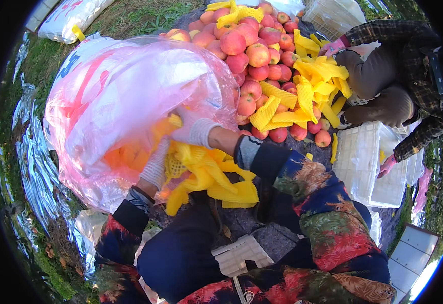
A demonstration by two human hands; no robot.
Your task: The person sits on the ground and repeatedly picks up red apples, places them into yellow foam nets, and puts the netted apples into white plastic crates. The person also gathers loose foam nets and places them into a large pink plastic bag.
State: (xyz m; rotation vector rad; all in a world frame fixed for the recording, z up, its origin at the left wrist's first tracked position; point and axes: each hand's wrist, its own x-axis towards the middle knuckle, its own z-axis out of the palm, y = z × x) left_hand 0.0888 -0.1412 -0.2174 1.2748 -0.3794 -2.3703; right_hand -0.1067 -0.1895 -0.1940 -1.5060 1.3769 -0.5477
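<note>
A large translucent pink plastic bag point(141, 79) bulges in front of me, its mouth turned towards my knees. Yellow foam net sleeves point(206, 171) spill from the opening, and more show orange through the film. My right hand point(193, 127), in a pale knitted glove, grips some of these sleeves at the bag's mouth. Lower down, my left hand point(156, 163), gloved too, reaches into the opening. Its fingers are blurred and partly hidden by plastic, so its hold cannot be made out.
A heap of red apples point(259, 55) lies beyond, strewn with yellow foam sleeves point(305, 95). At right a co-worker point(396, 76) in pink gloves sits beside a white plastic crate point(358, 163). White sacks point(73, 19) and silver reflective film point(35, 152) lie to the left.
</note>
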